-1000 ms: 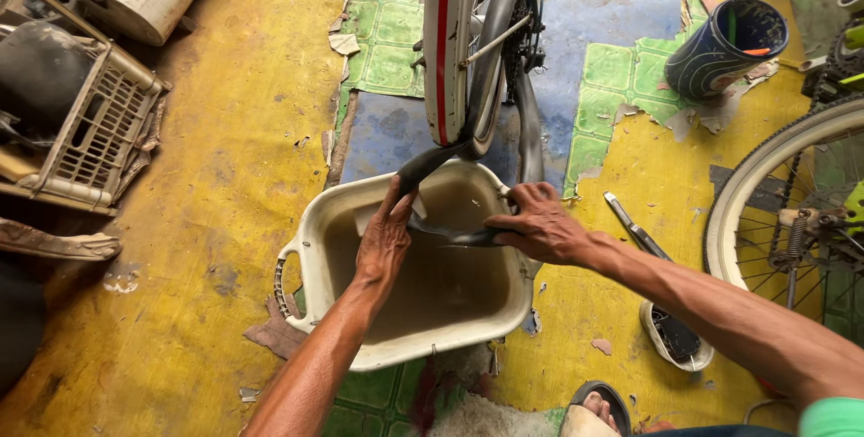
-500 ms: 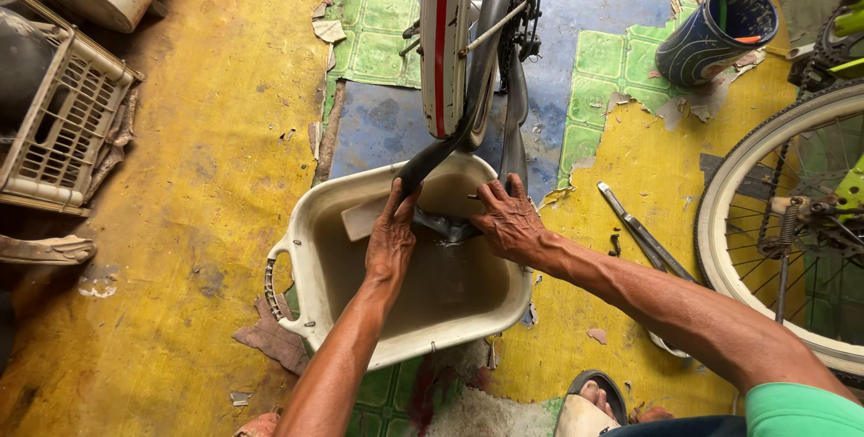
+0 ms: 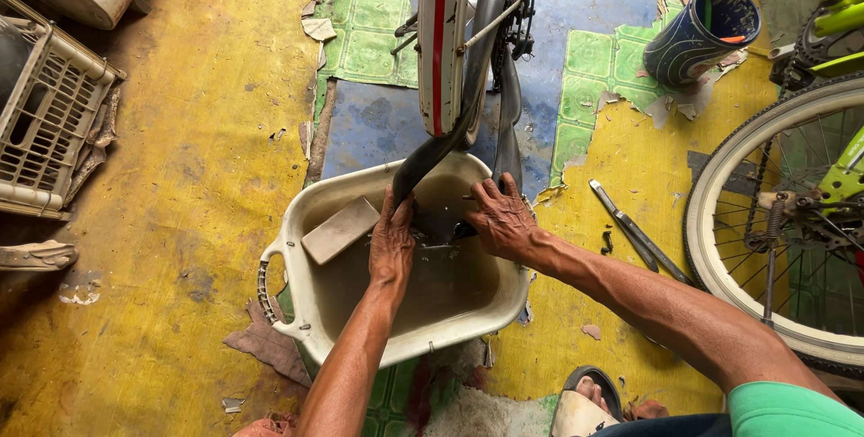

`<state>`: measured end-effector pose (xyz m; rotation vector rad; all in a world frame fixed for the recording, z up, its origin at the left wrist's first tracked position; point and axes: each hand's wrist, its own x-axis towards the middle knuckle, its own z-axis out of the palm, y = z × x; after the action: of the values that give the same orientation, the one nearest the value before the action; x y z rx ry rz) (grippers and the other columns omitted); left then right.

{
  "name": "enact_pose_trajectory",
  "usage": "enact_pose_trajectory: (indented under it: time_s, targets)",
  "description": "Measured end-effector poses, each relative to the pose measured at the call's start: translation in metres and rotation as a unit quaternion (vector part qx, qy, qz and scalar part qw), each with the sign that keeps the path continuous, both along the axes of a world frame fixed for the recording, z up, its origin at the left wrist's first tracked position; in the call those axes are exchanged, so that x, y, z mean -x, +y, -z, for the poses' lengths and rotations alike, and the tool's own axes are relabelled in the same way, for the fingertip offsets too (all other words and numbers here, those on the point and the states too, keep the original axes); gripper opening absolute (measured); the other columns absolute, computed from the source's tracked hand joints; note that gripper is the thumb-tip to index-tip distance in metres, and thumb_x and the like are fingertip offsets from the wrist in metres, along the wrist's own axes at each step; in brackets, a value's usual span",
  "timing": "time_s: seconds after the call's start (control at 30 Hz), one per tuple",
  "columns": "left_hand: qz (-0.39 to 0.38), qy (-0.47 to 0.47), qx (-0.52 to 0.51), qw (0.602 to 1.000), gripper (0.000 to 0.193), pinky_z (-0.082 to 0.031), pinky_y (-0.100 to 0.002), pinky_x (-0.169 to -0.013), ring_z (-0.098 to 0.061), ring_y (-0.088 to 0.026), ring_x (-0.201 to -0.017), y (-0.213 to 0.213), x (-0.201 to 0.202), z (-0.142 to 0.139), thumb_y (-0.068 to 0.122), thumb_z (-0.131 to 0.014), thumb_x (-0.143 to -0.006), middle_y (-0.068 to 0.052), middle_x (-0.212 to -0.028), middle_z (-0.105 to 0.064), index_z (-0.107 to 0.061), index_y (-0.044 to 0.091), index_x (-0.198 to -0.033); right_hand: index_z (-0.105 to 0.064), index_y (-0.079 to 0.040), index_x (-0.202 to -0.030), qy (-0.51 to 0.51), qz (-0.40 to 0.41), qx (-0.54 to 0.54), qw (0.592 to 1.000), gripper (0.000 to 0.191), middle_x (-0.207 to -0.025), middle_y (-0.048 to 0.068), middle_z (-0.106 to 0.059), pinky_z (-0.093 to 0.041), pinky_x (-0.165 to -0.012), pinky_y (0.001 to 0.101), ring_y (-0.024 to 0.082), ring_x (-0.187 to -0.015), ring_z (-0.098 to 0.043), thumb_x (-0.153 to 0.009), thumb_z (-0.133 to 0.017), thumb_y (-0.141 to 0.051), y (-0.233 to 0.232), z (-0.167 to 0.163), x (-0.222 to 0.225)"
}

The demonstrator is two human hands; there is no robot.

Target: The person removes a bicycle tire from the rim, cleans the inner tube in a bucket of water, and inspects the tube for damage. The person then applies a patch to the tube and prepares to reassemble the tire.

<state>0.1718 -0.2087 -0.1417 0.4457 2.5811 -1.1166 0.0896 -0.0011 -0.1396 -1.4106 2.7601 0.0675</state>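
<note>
Both your hands have sunk deeper into the basin [image 3: 297, 311], left hand [image 3: 392, 243] and right hand [image 3: 500, 218] each in a closed grip on the limp, slippery-looking black inner tube [image 3: 441, 151] near the far rim.

Your hands press a matt black rubber inner tube [image 3: 430, 160] into a scuffed cream plastic basin [image 3: 297, 311] of murky water; the painted floor [image 3: 180, 176] looks rough and flaking.

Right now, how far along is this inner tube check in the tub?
Done: the inner tube is out of the bicycle wheel. In hand: the left hand and right hand press a section into the tub of murky water. Left: the part draped outside the water is not yet dipped.
</note>
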Motion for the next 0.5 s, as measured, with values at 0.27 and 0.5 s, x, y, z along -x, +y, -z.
enact_pose_trajectory:
  time_s: [0.27,0.5]
  targets:
    - [-0.009,-0.002,-0.013,1.000,0.055,0.012,-0.070,-0.112,0.004,-0.038,-0.156,-0.0022,-0.0003,-0.0004,0.040,-0.054,-0.098,-0.013,-0.172,-0.009,-0.054,0.017,-0.148,-0.079,-0.013,-0.089,0.012,0.005,-0.028,1.000,0.015,-0.116,0.018,-0.055,-0.025,-0.105,0.0536,0.029,-0.117,-0.049,-0.078,-0.069,-0.015,-0.0015,-0.0014,0.0002]
    - [-0.020,-0.002,-0.011,1.000,0.060,0.012,-0.071,-0.113,0.005,-0.036,-0.155,-0.0017,-0.0008,0.0028,0.041,-0.054,-0.097,-0.011,-0.171,-0.007,-0.047,0.019,-0.152,-0.079,-0.014,-0.093,0.012,0.020,-0.036,0.999,0.020,-0.115,0.017,-0.054,-0.026,-0.104,0.0539,0.030,-0.118,-0.049,-0.076,-0.070,-0.016,-0.0039,-0.0003,-0.0014]
